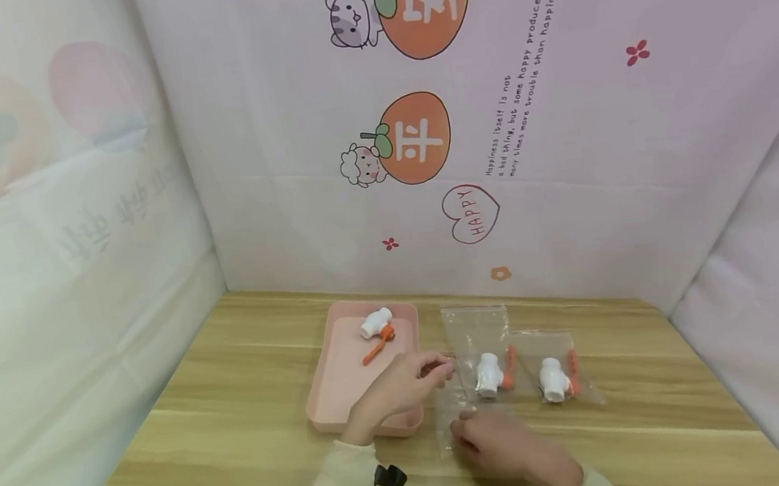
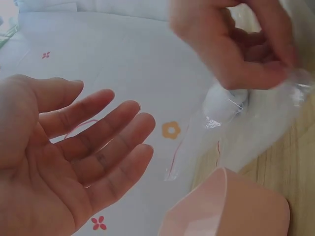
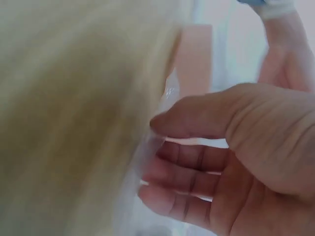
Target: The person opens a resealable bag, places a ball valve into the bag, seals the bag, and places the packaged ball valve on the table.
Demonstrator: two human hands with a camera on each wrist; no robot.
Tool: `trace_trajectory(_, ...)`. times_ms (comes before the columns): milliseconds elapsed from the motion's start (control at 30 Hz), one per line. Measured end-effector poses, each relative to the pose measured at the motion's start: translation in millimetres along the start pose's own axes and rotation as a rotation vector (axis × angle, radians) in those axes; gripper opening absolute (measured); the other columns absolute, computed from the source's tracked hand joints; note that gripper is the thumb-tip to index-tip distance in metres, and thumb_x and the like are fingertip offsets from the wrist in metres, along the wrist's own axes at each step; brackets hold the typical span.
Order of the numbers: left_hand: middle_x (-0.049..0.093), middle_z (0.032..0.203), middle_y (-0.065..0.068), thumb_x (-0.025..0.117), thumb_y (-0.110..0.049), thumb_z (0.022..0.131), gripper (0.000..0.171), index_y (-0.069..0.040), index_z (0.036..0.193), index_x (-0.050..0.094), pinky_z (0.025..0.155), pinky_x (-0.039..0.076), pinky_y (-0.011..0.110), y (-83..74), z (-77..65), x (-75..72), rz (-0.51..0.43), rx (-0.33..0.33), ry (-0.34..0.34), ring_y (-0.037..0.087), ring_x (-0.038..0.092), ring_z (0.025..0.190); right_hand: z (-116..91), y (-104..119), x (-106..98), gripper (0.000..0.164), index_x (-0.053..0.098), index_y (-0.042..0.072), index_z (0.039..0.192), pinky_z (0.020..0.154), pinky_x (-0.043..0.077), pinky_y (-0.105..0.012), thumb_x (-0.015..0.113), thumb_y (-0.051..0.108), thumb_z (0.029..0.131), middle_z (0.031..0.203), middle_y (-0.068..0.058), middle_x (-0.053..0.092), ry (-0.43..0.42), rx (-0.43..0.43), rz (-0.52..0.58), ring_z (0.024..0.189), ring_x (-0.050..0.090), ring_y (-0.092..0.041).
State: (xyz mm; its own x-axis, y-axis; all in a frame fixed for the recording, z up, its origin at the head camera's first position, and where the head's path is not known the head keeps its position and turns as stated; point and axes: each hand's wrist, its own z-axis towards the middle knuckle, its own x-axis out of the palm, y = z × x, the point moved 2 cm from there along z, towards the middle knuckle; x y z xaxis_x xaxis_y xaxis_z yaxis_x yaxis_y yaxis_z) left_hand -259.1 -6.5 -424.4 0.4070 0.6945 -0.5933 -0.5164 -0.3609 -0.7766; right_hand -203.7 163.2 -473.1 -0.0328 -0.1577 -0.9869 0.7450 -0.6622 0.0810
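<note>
My left hand (image 1: 402, 387) hovers over the right edge of a pink tray (image 1: 322, 405); in the left wrist view its fingers are spread loosely and hold nothing. Lower down, my right hand (image 1: 498, 444) pinches the edge of a clear plastic bag (image 1: 450, 410) between thumb and fingers. That bag lies flat beside the tray, and the hands partly cover it. A white ball valve (image 1: 375, 323) with an orange handle lies loose in the tray's far end. Beyond my right hand, another clear bag (image 1: 473, 326) holds a similar valve (image 1: 489, 377).
Further right lies one more clear bag (image 1: 536, 342) with a white and orange valve (image 1: 554, 381) in it. Everything rests on a wood-grain table (image 1: 186, 430). Printed cloth walls (image 1: 315, 228) enclose it at the back and on both sides.
</note>
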Motion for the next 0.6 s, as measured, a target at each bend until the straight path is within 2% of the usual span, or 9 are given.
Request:
trace_trajectory(100,0.063,0.088,-0.013,0.046,-0.034,0.097,0.025,-0.018,0.105,0.064,0.066,0.048,0.018,0.6,0.3,0.7,0.006,0.002,0.004,0.006,0.061,0.079,1.2,-11.0,-10.6,0.026,0.044,0.015,0.067,0.047,0.03,-0.015,0.062,-0.003,0.072,0.063,0.012,0.038,-0.107,-0.082,0.117,0.055,0.032,0.001)
trace_trajectory(167,0.063,0.089,-0.014,0.046,-0.033,0.097,0.025,-0.019,0.107,0.063,0.066,0.047,0.018,1.8,0.2,1.4,0.021,0.003,0.016,0.002,0.058,0.077,2.0,-18.1,-20.2,0.026,0.045,0.014,0.069,0.048,0.031,-0.013,0.061,-0.007,0.072,0.063,0.013,0.038,-0.135,-0.107,0.194,0.056,0.031,0.004)
trace_trajectory(267,0.064,0.094,-0.011,0.045,-0.029,0.098,0.022,-0.02,0.108,0.063,0.066,0.046,0.018,2.8,-1.2,2.6,0.038,0.009,0.052,0.001,0.054,0.074,2.9,-26.3,-36.0,0.023,0.049,0.014,0.073,0.049,0.035,-0.014,0.06,-0.006,0.076,0.064,0.014,0.043,-0.112,-0.086,0.253,0.057,0.035,0.005)
trace_trajectory(333,0.065,0.098,-0.008,0.045,-0.024,0.099,0.02,-0.022,0.108,0.063,0.066,0.046,0.018,4.0,-2.0,4.3,0.05,0.023,0.08,0.002,0.055,0.077,2.8,-29.7,-46.9,0.02,0.051,0.014,0.076,0.05,0.037,-0.015,0.059,-0.003,0.081,0.066,0.014,0.044,-0.053,-0.031,0.274,0.057,0.037,0.004)
trace_trajectory(433,0.063,0.113,-0.007,0.046,-0.017,0.098,0.023,-0.023,0.116,0.059,0.077,0.047,0.019,4.9,-2.5,7.4,0.052,0.025,0.104,0.004,0.058,0.094,4.4,-32.6,-61.4,0.016,0.053,0.012,0.079,0.053,0.04,-0.016,0.059,-0.002,0.084,0.069,0.012,0.047,-0.002,0.013,0.291,0.06,0.041,0.001)
trace_trajectory(600,0.053,0.127,-0.011,0.049,-0.016,0.097,0.033,-0.027,0.128,0.049,0.09,0.045,0.022,5.8,-0.5,14.0,0.065,-0.009,0.09,0.009,0.056,0.109,6.5,-33.3,-82.2,0.013,0.056,0.014,0.08,0.054,0.041,-0.018,0.059,0.002,0.087,0.07,0.013,0.049,-0.007,0.051,0.281,0.06,0.043,0.001)
